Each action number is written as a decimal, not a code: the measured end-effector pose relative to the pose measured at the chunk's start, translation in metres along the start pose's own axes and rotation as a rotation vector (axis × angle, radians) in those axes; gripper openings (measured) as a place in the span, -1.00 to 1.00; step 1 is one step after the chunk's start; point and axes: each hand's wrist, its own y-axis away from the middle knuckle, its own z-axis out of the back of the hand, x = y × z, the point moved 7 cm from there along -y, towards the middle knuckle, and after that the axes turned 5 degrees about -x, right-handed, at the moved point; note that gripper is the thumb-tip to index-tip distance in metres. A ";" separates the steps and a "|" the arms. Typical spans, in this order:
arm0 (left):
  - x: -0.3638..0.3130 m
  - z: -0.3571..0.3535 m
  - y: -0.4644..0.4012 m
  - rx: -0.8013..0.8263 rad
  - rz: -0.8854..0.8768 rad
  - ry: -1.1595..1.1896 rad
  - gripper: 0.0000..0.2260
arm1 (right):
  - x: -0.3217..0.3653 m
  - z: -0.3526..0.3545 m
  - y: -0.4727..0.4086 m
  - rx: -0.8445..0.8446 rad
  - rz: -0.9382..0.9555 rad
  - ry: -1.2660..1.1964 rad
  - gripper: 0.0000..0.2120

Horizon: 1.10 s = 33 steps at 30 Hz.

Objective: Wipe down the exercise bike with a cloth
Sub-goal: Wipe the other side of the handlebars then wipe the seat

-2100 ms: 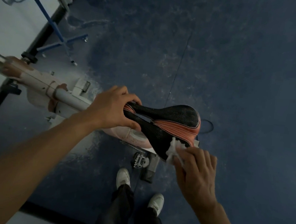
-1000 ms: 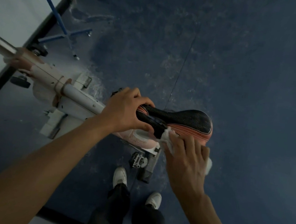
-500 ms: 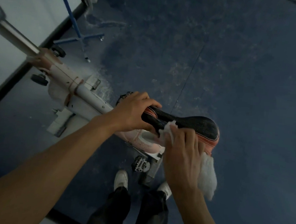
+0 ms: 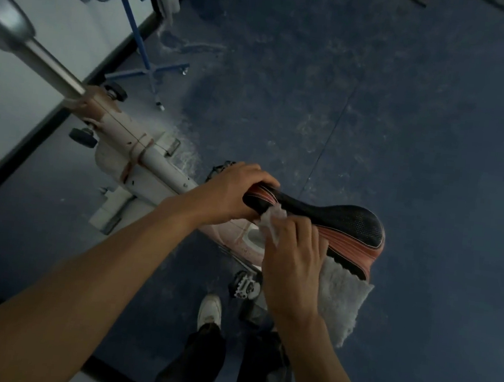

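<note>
The exercise bike has a white frame (image 4: 151,164) and a black and orange-red saddle (image 4: 344,222) at mid-frame. My left hand (image 4: 232,192) grips the saddle's narrow nose, fingers curled over its top. My right hand (image 4: 293,254) holds a white cloth (image 4: 339,299) against the near side of the saddle just behind the nose. One end of the cloth bunches above my fingers, and the rest hangs down below the saddle. A metal pedal (image 4: 242,284) shows underneath.
A silver handlebar post (image 4: 41,56) runs up to the left. A blue metal stand (image 4: 147,52) on castors is at the upper left beside a white wall. The floor is dark blue with dusty patches. My legs and white shoe (image 4: 210,309) stand below the saddle.
My right hand slid the cloth from the saddle's rear edge forward along its near side to just behind the nose. My left hand kept its grip on the nose. The view tilted upward.
</note>
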 end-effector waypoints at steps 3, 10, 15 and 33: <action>0.002 0.005 0.002 -0.011 0.006 0.050 -0.51 | 0.018 -0.015 -0.033 -0.046 -0.002 -0.037 -0.74; 0.031 0.012 0.029 -0.138 0.148 0.088 -0.42 | 0.017 -0.013 -0.015 0.056 0.098 0.025 -0.65; 0.038 0.001 0.044 -0.113 0.230 0.140 -0.39 | 0.003 -0.004 -0.008 0.009 0.080 0.008 -0.68; -0.001 -0.035 0.056 -0.386 0.467 0.188 -0.30 | -0.079 0.062 0.034 -0.010 0.361 -0.157 -0.76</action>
